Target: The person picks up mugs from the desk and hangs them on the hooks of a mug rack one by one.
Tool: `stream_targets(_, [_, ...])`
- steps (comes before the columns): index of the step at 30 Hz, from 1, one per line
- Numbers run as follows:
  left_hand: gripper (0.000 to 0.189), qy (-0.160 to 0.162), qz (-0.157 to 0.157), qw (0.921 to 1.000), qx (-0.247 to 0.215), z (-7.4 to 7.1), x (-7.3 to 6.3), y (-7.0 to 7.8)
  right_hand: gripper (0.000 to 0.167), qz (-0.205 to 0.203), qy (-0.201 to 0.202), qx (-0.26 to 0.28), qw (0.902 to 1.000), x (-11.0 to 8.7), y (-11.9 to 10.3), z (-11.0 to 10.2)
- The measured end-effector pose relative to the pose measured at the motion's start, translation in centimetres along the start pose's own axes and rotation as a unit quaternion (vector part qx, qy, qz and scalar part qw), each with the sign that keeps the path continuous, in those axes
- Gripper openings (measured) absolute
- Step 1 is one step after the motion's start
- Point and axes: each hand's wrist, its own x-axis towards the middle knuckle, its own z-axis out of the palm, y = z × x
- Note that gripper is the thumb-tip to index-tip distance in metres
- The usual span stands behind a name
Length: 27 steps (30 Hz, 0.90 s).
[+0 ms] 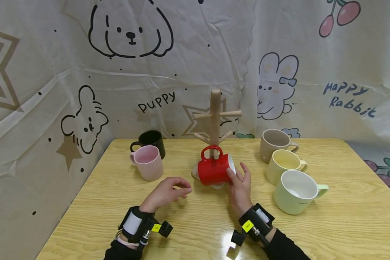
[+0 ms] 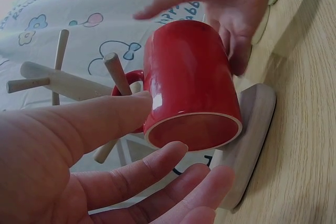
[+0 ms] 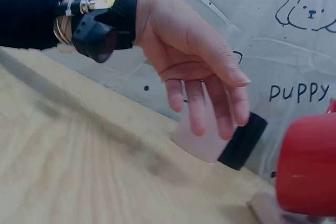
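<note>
Nearest to the head camera are the black cloth sleeves [image 1: 284,249] of my arms, low over the pale wooden bench [image 1: 188,240]. Before me, the glossy red mug [image 1: 212,171] lies sideways against the light wooden mug tree [image 1: 215,108], its handle up and, as it appears, around a lower round wooden peg [image 2: 116,74]. My right hand [image 1: 240,191] has its thumb at the rim and its index finger extended away; whether the thumb bears any weight, I cannot tell. My left hand [image 1: 164,193] is apart from the mug, with loose, spread fingers.

So I judge this mug almost hung, only the letting go remaining. The upper pegs carry nothing. Five mugs stand upright on the bench, not hung: black [image 1: 161,145] and pink [image 1: 149,169] at left; grey-brown [image 1: 269,148], pale yellow [image 1: 276,172] and pale green [image 1: 292,195] at right.
</note>
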Motion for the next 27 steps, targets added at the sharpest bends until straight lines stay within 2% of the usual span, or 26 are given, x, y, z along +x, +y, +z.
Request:
stream_targets(4, [0.026, 0.002, 0.005, 1.0000, -0.001, 0.0, 0.1, 0.0, 0.061, -0.055, 0.046, 0.007, 0.9974, 0.5, -1.3, -0.3])
stream_targets(8, [0.026, 0.006, 0.003, 1.0000, -0.001, -0.1, 0.1, 0.0, 0.038, -0.100, 0.103, 0.036, 0.9890, 1.2, -2.8, -0.9])
stream_targets(11, [0.027, 0.006, 0.008, 0.9999, 0.001, -0.2, 0.0, 0.0, 0.021, -0.121, 0.127, 0.062, 0.9826, 1.5, -3.8, -1.2])
stream_targets(15, [0.027, 0.004, 0.016, 0.9999, 0.002, -0.2, -0.1, 0.0, 0.010, -0.138, 0.135, 0.082, 0.9777, 1.6, -4.8, -1.3])
stream_targets(21, [0.029, -0.001, 0.015, 0.9999, 0.005, -0.3, -0.1, -0.1, 0.005, -0.147, 0.129, 0.071, 0.9781, 1.5, -5.5, -1.2])
stream_targets(24, [0.027, 0.004, 0.013, 0.9999, 0.008, -0.1, 0.0, -0.1, 0.005, -0.160, 0.121, 0.043, 0.9787, 1.4, -5.9, -1.2])
stream_targets(27, [0.024, 0.019, 0.013, 0.9994, 0.023, 0.1, 0.1, -0.2, 0.005, -0.176, 0.105, -0.008, 0.9787, 1.1, -6.2, -1.1])
